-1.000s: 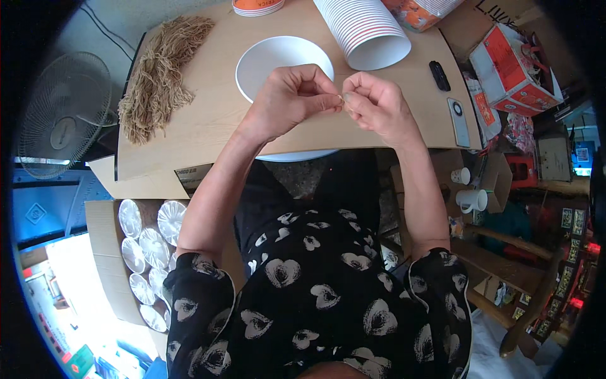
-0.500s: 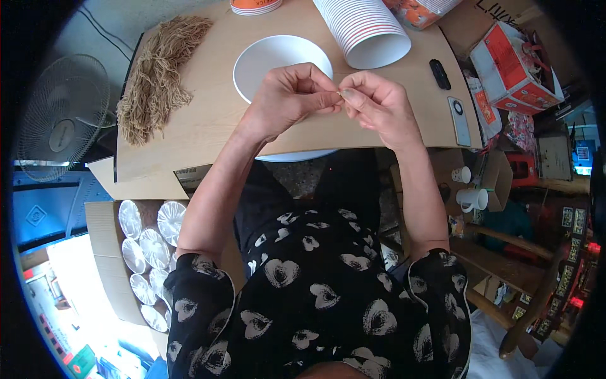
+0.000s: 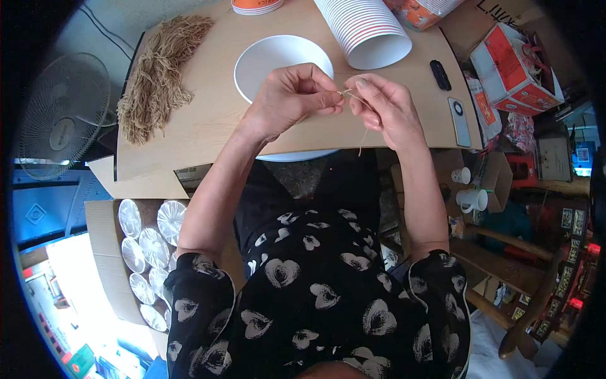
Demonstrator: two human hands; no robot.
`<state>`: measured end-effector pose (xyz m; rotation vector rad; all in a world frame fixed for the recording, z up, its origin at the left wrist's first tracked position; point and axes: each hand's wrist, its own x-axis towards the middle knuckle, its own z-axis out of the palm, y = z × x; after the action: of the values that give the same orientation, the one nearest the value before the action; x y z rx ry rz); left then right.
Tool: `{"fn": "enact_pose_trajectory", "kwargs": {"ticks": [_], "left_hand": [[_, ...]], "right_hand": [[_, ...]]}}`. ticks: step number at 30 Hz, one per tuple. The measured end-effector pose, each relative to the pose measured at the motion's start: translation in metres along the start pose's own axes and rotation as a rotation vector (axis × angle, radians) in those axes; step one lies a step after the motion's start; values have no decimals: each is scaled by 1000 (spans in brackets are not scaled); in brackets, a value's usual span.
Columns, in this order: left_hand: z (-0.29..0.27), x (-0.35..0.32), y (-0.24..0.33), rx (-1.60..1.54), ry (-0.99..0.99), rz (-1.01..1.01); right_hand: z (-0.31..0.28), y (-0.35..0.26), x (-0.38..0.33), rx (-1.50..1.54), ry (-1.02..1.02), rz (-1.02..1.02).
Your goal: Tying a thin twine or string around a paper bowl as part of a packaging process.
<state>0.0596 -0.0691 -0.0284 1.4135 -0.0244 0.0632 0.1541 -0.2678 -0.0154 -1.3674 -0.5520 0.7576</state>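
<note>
A thin tan string (image 3: 362,100) stretches between my two hands above the near part of the table. My left hand (image 3: 297,95) is closed, pinching it between thumb and fingertips. Over the bent fingers of my right hand (image 3: 386,107) the string runs, and its loose end hangs below them. The right thumb is raised a little. Just behind my left hand stands a wide white paper tub (image 3: 284,54), its inside facing up. A bundle of similar tan strings (image 3: 158,79) lies on the table's left side.
Nested white paper tubs (image 3: 363,31) lie at the back right of the table (image 3: 208,120). A black object (image 3: 440,74) and a phone (image 3: 460,121) lie near its right edge. Left are a fan (image 3: 63,120) and a carton (image 3: 104,252) of wrapped round packs.
My right hand has moved slightly right, away from the left fingertips, and its thumb has lifted. More string now shows between and below the hands. The left hand stays put.
</note>
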Motion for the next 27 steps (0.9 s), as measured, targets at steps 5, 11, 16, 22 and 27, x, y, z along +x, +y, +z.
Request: {"fn": "enact_pose_trajectory", "kwargs": {"ticks": [5, 11, 16, 22, 27], "left_hand": [[-1, 0, 1, -5, -13, -10], [-5, -1, 2, -117, -53, -59], [-4, -2, 6, -100, -35, -92], [-7, -3, 5, -82, -75, -54], [-6, -3, 9, -71, -87, -57]], "right_hand": [[0, 2, 3, -108, -15, -59], [1, 9, 3, -88, 57, -52], [0, 11, 5, -88, 85, -85], [2, 10, 6, -139, 92, -147], [2, 8, 6, -128, 103, -145]]}}
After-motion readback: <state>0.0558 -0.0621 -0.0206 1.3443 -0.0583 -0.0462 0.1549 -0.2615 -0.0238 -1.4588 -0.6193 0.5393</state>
